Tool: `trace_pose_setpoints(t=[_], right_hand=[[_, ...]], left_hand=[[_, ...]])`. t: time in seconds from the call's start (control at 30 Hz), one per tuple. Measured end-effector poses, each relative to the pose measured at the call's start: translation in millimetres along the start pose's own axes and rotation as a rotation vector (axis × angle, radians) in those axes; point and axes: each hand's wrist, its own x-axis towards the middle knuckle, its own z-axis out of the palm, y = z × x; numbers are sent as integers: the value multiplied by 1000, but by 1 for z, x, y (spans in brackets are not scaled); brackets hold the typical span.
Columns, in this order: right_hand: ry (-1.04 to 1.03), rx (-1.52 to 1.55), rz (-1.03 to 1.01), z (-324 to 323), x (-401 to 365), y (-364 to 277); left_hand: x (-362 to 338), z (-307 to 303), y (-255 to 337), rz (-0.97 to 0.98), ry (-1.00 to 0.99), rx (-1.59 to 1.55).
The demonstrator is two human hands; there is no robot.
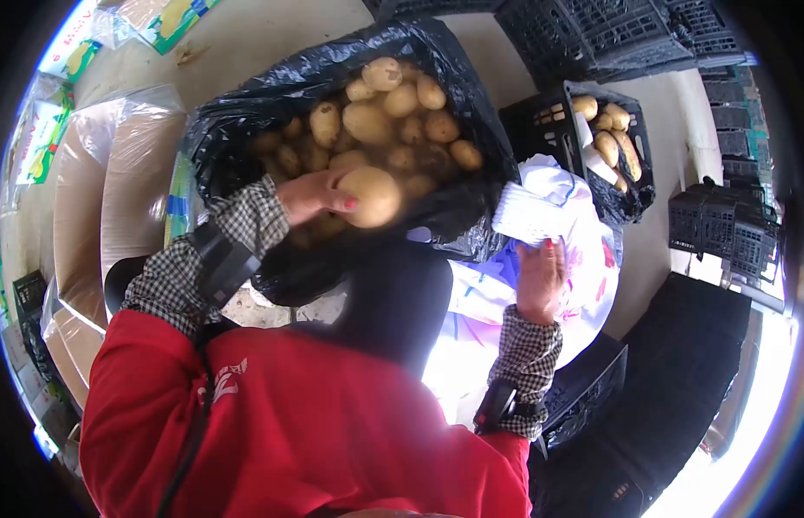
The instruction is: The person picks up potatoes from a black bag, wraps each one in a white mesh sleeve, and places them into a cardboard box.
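My left hand (317,197) is closed around a large, pale, round potato (373,198), its thumb over the near side. It holds the potato above a crate or box lined with a black plastic bag (281,82). Many loose potatoes (367,123) fill the lining, some with darker patches. To the right, my right hand (541,281) has its fingers stretched out, fingertips at the lower edge of a white ribbed bundle (530,211). This bundle lies on a bulging white plastic bag (583,268) with red and blue print.
A smaller black crate (559,129) at the right holds several potatoes (611,142). Stacked black crates (592,39) stand at the back, with more crates (726,220) farther right. Plastic-wrapped cardboard (143,190) is on the left. A long black covered surface (670,380) lies at lower right.
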Motion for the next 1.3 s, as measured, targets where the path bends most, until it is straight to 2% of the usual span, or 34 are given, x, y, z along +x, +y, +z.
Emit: trace_pose_setpoints(t=[0.03, 0.1, 0.13, 0.2, 0.23, 0.33, 0.37, 0.43, 0.47, 0.53, 0.6, 0.63, 0.67, 0.7, 0.77, 0.83, 0.87, 0.93, 1.0, 1.07, 1.13, 1.23, 1.3], right_hand=[[-70, -623, -151, 7, 1, 6], [-207, -794, -98, 33, -1, 20], [-277, -344, 119, 64, -8, 29], [-565, -540, -214, 114, -21, 48], [-679, -827, -348, 127, -14, 60], [-765, -1034, -644, 165, -27, 66], [-759, -1010, -779, 172, -24, 77], [-702, -378, -395, 196, -45, 81], [-601, -91, -240, 212, -57, 82], [-551, 0, -177, 243, -78, 65], [-602, -584, -547, 256, -95, 66], [-764, -873, -1005, 268, -105, 71], [-1011, -767, -1267, 289, -112, 76], [-1063, -796, -1179, 300, -121, 77], [-1191, -795, -1042, 318, -133, 86], [-1404, -759, -902, 330, -135, 92], [-1367, -786, -926, 332, -134, 90], [-1280, -850, -971, 327, -121, 86], [-1040, -832, -711, 302, -88, 89], [-871, -801, -551, 286, -68, 70], [-766, -805, -591, 260, -41, 56], [-564, -804, -565, 199, 2, 38], [-405, -801, -529, 153, 23, 27]], left_hand=[[-6, 16, 4, 44, -20, -114], [-15, 37, 11, 123, -112, -162], [-19, 45, 13, 155, -166, -183], [-38, 60, 20, 218, -156, -247], [-47, 63, 21, 270, -172, -264], [-79, 61, 23, 385, -62, -194], [-87, 53, 17, 411, -32, -229], [-112, 51, 21, 476, 45, -196], [-125, 48, 24, 515, 99, -175], [-149, 37, 31, 529, 264, -111], [-172, 26, 41, 636, 573, 411], [-174, 10, 35, 724, 661, 645], [-175, -8, 27, 800, 732, 882], [-193, -14, 34, 618, 713, 1028], [-208, -59, 17, 704, 480, 265], [-244, -90, 16, 808, 368, -59], [-272, -97, 26, 885, 393, -4], [-312, -122, 33, 690, 888, 342], [-346, -153, 40, 431, 1335, 701], [-382, -190, 37, 107, 1739, 1070], [-408, -268, -1, -76, 1590, 1434], [-396, -241, 42, -449, 1346, 1898], [-373, -220, 63, 39, 1490, 1507]])
